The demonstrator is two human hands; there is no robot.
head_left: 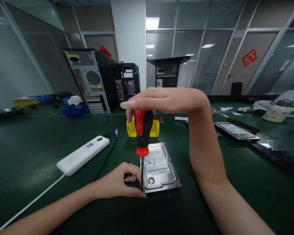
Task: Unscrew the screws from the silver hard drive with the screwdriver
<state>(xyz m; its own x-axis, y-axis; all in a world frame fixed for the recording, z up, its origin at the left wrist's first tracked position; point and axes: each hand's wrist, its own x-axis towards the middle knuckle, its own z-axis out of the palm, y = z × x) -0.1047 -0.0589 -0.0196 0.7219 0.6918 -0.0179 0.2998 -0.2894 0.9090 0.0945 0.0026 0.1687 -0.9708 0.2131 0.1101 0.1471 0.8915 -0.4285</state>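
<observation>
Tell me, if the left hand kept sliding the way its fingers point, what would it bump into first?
The left hand points right along the table, so it would probably meet the screwdriver shaft and the near left corner of the hard drive at once; its fingertips already look to be touching there.

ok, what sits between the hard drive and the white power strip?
In the head view: the left hand, resting at the near-left corner of the hard drive, and a black cable on the green mat, short of the white power strip.

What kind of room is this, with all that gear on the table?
Probably a computer repair or teardown workshop inside an office: opened tower cases stand on a long green bench, and a hard drive lies under a screwdriver.
</observation>
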